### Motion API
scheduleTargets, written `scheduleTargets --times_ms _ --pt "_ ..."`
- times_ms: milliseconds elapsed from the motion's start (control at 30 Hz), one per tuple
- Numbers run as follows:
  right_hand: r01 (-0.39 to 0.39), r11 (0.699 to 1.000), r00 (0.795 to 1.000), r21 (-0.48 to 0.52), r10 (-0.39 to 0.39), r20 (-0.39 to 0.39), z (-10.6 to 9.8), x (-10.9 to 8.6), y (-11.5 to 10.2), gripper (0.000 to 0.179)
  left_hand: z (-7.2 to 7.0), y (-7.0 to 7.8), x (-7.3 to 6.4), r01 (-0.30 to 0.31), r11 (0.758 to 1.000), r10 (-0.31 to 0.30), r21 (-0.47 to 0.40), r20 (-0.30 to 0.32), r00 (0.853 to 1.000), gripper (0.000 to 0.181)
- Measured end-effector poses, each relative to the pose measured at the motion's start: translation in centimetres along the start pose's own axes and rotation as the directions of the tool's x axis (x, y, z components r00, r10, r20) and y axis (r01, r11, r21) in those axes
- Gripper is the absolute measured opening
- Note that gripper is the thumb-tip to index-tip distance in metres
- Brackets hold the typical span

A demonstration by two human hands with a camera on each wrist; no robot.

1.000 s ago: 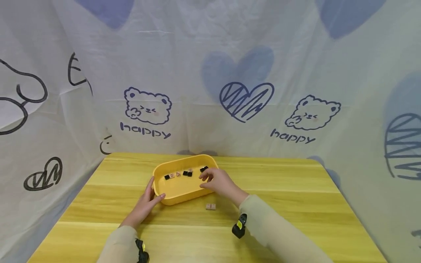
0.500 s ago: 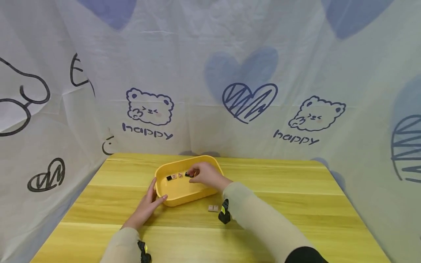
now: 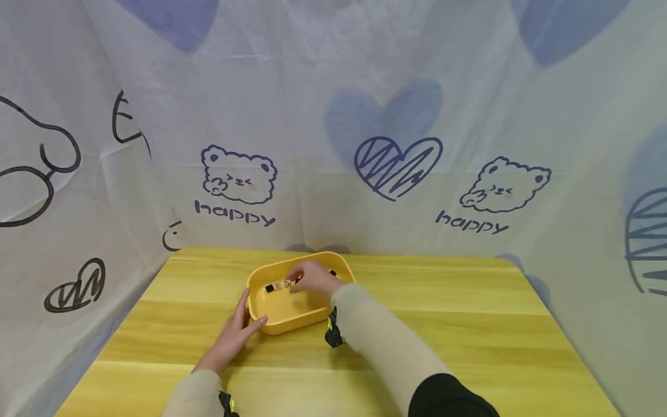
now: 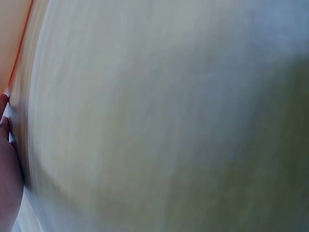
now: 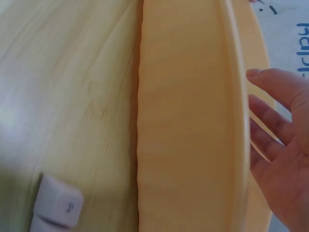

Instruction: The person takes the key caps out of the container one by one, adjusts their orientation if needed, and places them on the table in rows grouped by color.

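A yellow tray point(image 3: 283, 324) stands on the table with small black and pale keycaps inside. A black keycap point(image 3: 269, 288) lies beside a pale keycap point(image 3: 277, 286) at its left. My left hand point(image 3: 233, 336) rests at the tray's left near corner, thumb on the near rim, straight fingers along the outer left side. Inside the tray, my right hand point(image 3: 314, 278) has its fingertips by a patterned pale keycap point(image 3: 288, 284) and a dark one; whether they pinch anything is hidden. In the right wrist view the fingers point(image 5: 275, 121) bend loosely behind the rim.
Two pale keycaps lie on the wooden table point(image 3: 443, 336) in front of the tray; one keycap point(image 5: 60, 200) shows well in the right wrist view. Another black keycap point(image 3: 332, 273) sits at the tray's right end. A printed cloth point(image 3: 323, 191) hangs behind the table.
My right hand has moved left inside the tray, from its right end past the middle black keycaps to the patterned pale one. My left hand stays at the tray's corner.
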State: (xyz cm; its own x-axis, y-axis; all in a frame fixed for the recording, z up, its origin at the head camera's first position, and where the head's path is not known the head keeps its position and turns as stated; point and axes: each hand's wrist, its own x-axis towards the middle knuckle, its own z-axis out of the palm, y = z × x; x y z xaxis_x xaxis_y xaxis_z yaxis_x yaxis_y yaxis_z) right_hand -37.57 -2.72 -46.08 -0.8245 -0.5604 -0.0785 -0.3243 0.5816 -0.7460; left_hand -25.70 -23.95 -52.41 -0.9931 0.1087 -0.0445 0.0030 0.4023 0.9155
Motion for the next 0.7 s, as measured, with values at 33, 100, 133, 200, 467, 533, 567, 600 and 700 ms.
scheduleTargets --times_ms 33,100,133,200,467,533,567,600,700 --pt "-0.001 1.0 1.0 -0.005 0.001 0.008 0.2 0.2 0.2 0.027 0.0 0.0 0.0 0.002 1.0 -0.002 0.0 0.003 1.0 0.089" --pt "-0.001 1.0 1.0 -0.019 0.001 0.026 0.5 0.7 0.6 0.028 0.1 0.0 -0.1 0.007 1.0 -0.007 0.003 0.004 1.0 0.09" --pt "0.0 1.0 0.999 -0.027 0.001 0.039 0.7 1.0 0.7 0.03 0.1 0.0 -0.1 0.009 1.0 -0.009 0.007 0.008 1.0 0.091" --pt "0.001 0.998 0.998 -0.058 0.003 0.064 1.0 1.6 1.0 0.034 0.0 0.1 -0.2 0.019 1.0 -0.019 0.02 0.007 1.0 0.091" --pt "-0.054 0.991 0.989 -0.121 0.071 0.134 1.7 2.2 1.6 0.045 0.2 0.2 -0.5 0.049 0.998 -0.049 0.046 0.003 0.999 0.09" --pt "-0.059 0.99 0.984 -0.131 0.079 0.157 1.6 2.1 1.6 0.047 0.2 0.2 -0.5 0.043 0.998 -0.043 0.051 0.0 0.999 0.09" --pt "-0.06 0.988 0.982 -0.14 0.084 0.171 1.5 2.0 1.6 0.048 0.2 0.2 -0.4 0.035 0.998 -0.035 0.053 -0.004 0.999 0.09" --pt "-0.061 0.987 0.979 -0.15 0.088 0.184 1.4 1.9 1.6 0.05 0.2 0.2 -0.4 0.03 0.998 -0.029 0.052 -0.006 1.0 0.09" --pt "-0.056 0.98 0.97 -0.192 0.098 0.22 1.1 1.5 1.7 0.049 0.2 0.1 -0.2 0.018 0.998 -0.018 0.053 -0.009 1.0 0.09"
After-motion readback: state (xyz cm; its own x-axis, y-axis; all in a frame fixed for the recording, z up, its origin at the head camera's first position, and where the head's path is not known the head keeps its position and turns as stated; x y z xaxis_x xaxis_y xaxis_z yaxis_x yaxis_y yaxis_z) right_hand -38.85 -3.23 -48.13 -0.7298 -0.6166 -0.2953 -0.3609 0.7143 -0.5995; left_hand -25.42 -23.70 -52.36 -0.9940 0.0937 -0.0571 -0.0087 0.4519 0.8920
